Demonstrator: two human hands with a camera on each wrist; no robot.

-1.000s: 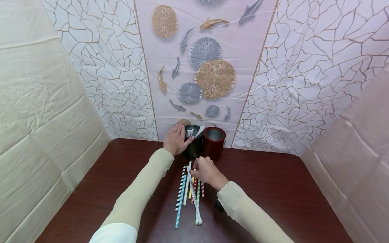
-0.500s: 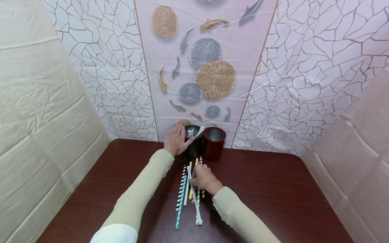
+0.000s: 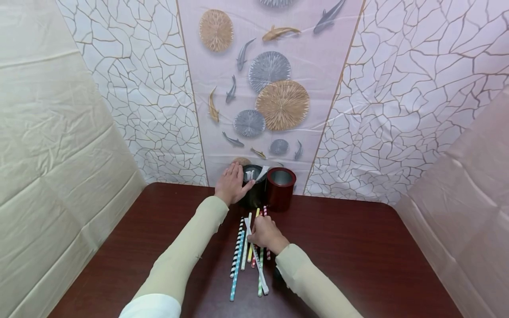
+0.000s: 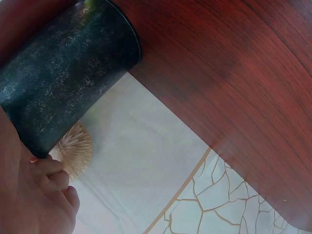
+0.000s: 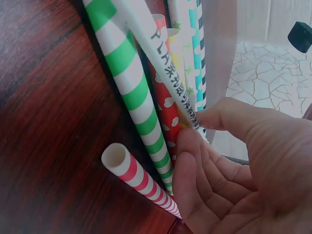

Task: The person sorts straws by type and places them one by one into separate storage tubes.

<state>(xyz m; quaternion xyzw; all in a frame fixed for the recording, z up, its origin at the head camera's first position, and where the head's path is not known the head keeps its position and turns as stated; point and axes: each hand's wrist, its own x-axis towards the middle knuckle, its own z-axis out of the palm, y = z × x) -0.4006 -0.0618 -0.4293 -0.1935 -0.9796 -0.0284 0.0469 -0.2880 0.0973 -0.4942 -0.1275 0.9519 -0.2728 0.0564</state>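
At lower centre, a paper-wrapped straw (image 3: 259,265) is pinched by the right hand (image 3: 265,232) over patterned paper straws (image 3: 237,265) — a pick-up step, it seems, with a clear lift called for. Farther, mid-frame, the black canister (image 3: 254,196) is touched by the straight-fingered left hand (image 3: 231,183).

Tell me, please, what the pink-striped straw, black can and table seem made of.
Pink-striped straw: probably paper, matte, its open end showing a thick wall. Black can: perhaps metal or plastic, mottled, with shiny highlights. Table: wood or laminate, satin, with dark grain lines.
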